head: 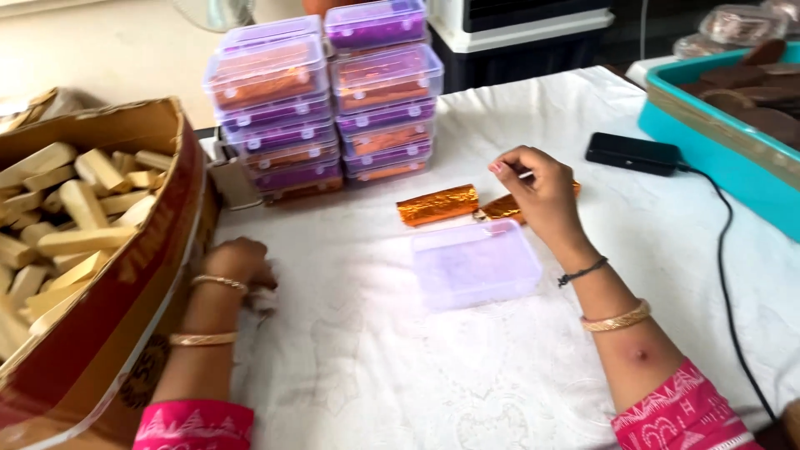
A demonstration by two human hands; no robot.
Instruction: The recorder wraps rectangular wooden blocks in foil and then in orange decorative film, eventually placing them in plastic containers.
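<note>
Hands apart: our right hand [537, 190] pinches one foil-wrapped bar [504, 207], another bar [437, 204] lying crosswise just left (left hand [239, 261] curled, seemingly empty, on the table [400, 367]).

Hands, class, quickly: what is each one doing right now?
Left hand: curled on the tablecloth; contents cannot be told.
Right hand: closed on an orange foil-wrapped bar.

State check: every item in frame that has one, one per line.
Clear plastic box: lying on the cloth, no bars visible inside.
Stacked boxes: closed, filled, two columns.
Orange foil bar: wrapped, lying flat.
Second foil bar: under the right hand, partly hidden.
Cardboard box: open, full of unwrapped bars.
Left hand: resting by the cardboard box, fingers curled.
</note>
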